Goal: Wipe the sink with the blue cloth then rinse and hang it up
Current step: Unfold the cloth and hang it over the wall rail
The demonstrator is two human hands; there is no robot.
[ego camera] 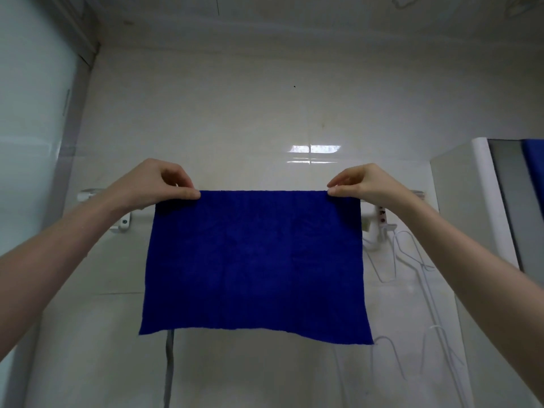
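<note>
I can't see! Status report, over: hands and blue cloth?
Left hand, right hand each pinch a top corner. Blue cloth spread flat at white rail. Wire hangers off right, clear.

Bare left forearm (59,251), bare right forearm (471,254)

Count, head view:
- blue cloth (253,260): 1
- hands: 2, left hand (159,184) and right hand (365,184); 1 grip per top corner of the cloth, so 2 grips
- white towel rail (88,195): 1
- rail wall brackets in view: 2, left bracket (123,223) and right bracket (374,231)
- white wire hangers (412,248): at least 3, overlapping, so the exact number is unclear
- mirrored cabinet (459,207): 1
- grey strip (169,363) below the cloth: 1
- window reflection (315,149) on the tile: 1
</note>
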